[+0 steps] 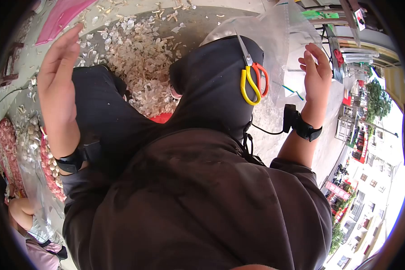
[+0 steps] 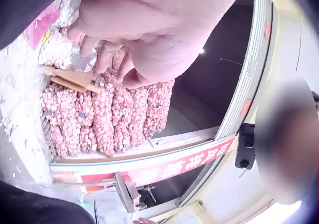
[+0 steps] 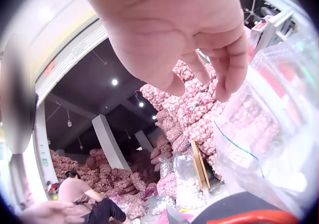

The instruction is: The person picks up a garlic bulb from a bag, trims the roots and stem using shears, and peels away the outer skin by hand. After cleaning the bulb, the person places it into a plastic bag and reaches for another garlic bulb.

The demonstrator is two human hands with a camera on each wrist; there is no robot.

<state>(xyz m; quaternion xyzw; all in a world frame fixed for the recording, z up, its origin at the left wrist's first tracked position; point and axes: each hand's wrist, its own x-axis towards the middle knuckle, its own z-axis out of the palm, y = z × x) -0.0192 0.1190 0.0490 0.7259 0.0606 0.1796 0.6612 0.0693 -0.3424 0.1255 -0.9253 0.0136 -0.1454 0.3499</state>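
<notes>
My left hand is raised over the left thigh, fingers extended, holding nothing. On the other side my right hand is lifted beyond the right knee, its fingers loosely bent around nothing. Scissors with one yellow and one red-orange handle lie on the dark trousers over my right thigh, blades pointing away from me. Part of the red-orange handle shows at the bottom of the right wrist view. A clear plastic bag spreads beside the right knee, left of the right hand in the head view.
Dry, papery garlic skins are heaped on the floor between and beyond my legs. A pink sheet lies at the far left. Mesh sacks of garlic stand stacked, with wooden boards against them. Another person sits nearby.
</notes>
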